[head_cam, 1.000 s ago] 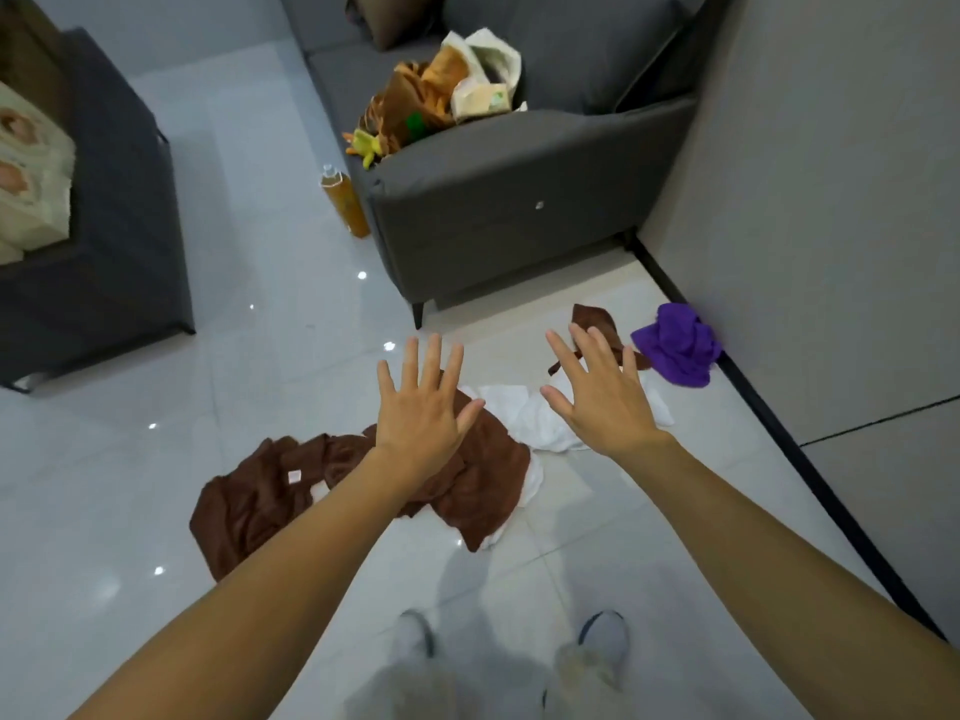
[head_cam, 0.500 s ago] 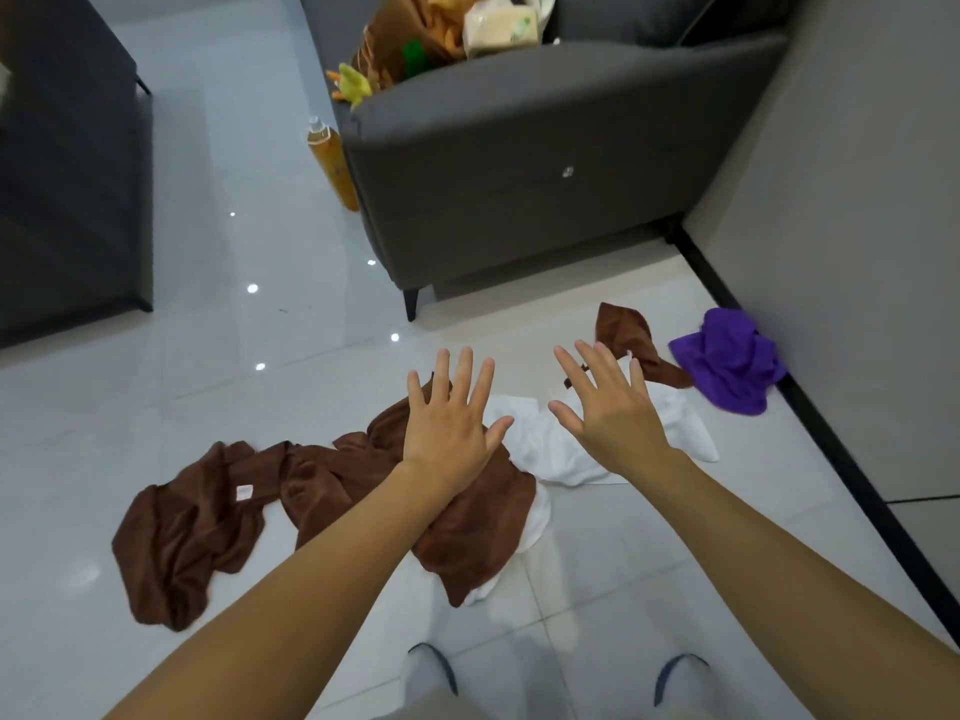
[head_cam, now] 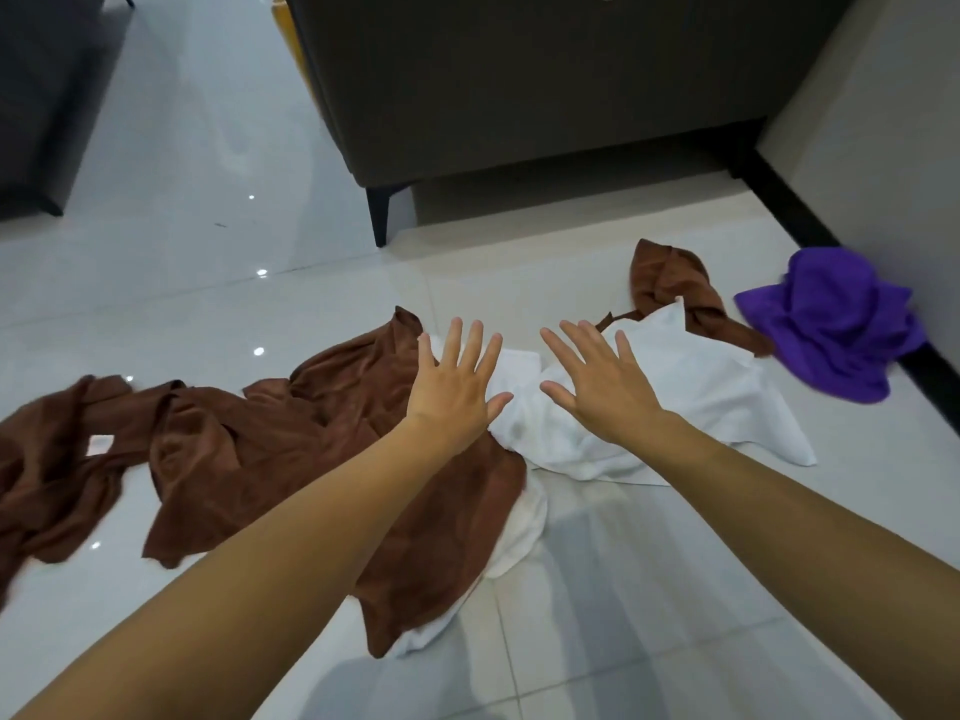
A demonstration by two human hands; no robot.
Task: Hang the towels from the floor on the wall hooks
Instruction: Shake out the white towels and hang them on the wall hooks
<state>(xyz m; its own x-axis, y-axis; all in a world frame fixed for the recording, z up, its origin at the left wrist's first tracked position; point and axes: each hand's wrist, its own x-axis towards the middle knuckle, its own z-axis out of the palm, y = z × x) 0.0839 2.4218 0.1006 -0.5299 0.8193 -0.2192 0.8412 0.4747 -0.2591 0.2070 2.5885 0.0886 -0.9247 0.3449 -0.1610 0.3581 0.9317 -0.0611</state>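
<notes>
Progress: none hung, hooks unseen | large brown terry towel [head_cam: 249,449], white towel [head_cam: 675,402], small brown cloth [head_cam: 675,283], purple cloth [head_cam: 841,324] all on floor | left hand [head_cam: 454,392], right hand [head_cam: 605,387] spread, empty, over white towel.

A dark grey fabric sofa [head_cam: 545,80] is filling the 12 o'clock area, standing on a black tapered leg [head_cam: 378,215]. A yellow-orange bottle [head_cam: 284,28] is peeking out just beside its edge at 11 o'clock. Another dark upholstered seat [head_cam: 47,96] is sitting at 10 o'clock. A black skirting board [head_cam: 802,220] is running along the pale grey wall [head_cam: 883,122] at 2 o'clock.
</notes>
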